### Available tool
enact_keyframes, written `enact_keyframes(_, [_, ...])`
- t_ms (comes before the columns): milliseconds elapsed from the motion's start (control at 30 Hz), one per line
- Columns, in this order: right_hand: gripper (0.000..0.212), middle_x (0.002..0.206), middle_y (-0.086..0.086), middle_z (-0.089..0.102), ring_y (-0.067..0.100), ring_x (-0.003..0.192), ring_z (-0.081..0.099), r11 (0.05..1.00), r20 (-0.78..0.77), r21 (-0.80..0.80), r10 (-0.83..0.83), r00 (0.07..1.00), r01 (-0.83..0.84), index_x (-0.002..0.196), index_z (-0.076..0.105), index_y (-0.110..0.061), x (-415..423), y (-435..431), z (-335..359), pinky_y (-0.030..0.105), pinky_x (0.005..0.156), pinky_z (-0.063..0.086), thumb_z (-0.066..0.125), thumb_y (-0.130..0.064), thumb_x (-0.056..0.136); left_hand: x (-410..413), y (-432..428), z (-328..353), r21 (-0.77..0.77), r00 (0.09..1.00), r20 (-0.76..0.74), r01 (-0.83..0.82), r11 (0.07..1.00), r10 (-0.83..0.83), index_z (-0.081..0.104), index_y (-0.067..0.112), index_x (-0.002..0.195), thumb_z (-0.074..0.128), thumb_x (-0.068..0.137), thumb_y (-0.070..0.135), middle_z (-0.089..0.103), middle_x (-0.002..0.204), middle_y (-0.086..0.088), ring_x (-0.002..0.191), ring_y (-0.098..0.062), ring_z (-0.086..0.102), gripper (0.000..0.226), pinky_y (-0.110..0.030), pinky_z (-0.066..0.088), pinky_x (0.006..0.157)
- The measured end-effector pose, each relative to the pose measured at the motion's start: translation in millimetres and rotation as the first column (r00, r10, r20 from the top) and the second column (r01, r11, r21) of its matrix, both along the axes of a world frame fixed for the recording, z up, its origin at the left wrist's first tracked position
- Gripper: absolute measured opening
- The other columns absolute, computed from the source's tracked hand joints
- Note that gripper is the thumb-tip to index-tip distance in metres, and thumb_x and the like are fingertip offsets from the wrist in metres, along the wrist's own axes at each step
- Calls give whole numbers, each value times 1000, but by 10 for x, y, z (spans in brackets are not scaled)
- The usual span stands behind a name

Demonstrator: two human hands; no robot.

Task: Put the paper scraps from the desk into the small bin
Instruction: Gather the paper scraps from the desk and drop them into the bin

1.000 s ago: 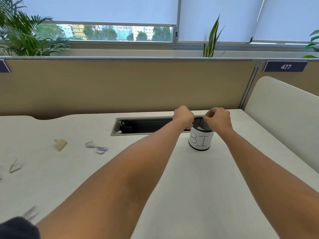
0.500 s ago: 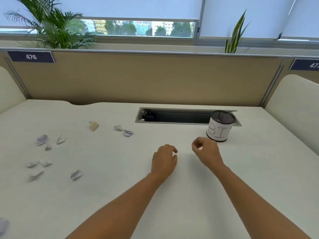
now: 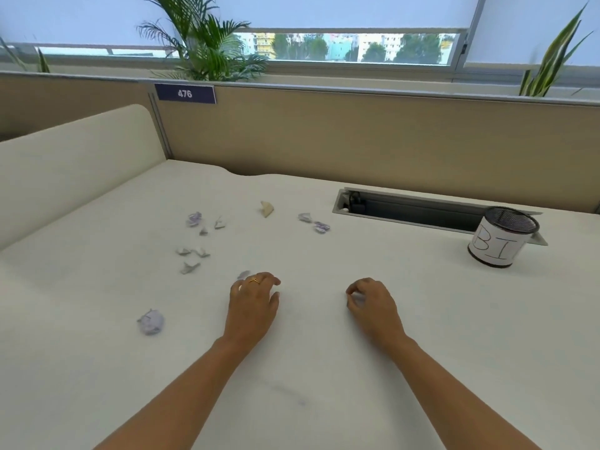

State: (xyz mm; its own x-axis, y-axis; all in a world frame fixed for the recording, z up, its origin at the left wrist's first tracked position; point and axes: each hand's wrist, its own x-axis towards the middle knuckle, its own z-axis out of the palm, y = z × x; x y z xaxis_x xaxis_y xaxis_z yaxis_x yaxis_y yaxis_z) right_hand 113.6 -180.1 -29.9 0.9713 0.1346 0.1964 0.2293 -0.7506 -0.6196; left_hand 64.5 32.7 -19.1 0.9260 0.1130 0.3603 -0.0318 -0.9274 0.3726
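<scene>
Several paper scraps (image 3: 151,321) L of desk (image 3: 324,368), bin (image 3: 496,245) upright, mouth up

Soft daylight comes in from the window (image 3: 350,47) ahead of me, filtered pale blue through the drawn blinds (image 3: 324,11). The whole desk (image 3: 324,368) is evenly bright, with no glare. My left hand (image 3: 251,306) and right hand (image 3: 373,306) throw only faint, fuzzy shadows just beneath them. The wide lens bows the top of the partition (image 3: 357,131) and stretches my forearms at the lower edge. Everything looks slightly soft: the paper scraps (image 3: 151,321) have smeared outlines, and the lettering on the bin (image 3: 500,237) is fuzzy.
</scene>
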Motion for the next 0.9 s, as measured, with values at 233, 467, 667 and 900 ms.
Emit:
enact_keyframes(233, [22,118,6,58,22,114,48,981,-49,-52,187,981,-189,108,59,-8,-65,655,24,22,81,37,52,-11,87,-474,754,-68,101,962,-11,-269,958,272,69,7,95,76,68,3,71,108,-15,105,-31,66,28,-60,43,94])
enact_keyframes(467, [48,142,7,35,25,130,36,914,-185,-154,347,919,-376,134,38,-12,-100,1291,188,32,103,36,52,-15,89,-710,1140,-26,93,859,-317,-394,915,402,28,16,142,46,94,30,22,156,-8,146,-25,16,54,-51,21,115])
enact_keyframes(667, [63,157,9,13,29,141,21,877,-315,-113,415,854,-468,144,24,-22,-75,1709,259,37,112,26,52,-13,89,-817,1247,-14,-34,863,-362,-389,921,351,26,15,143,42,95,24,31,152,-7,137,-23,36,52,-40,37,111])
enact_keyframes(900, [50,157,11,12,31,143,13,768,-333,-312,463,822,-559,145,21,-12,-55,1857,128,39,120,13,34,-12,97,-800,1241,5,-3,874,-337,-373,928,350,36,13,139,38,96,9,29,154,-6,140,-20,32,44,-34,34,110])
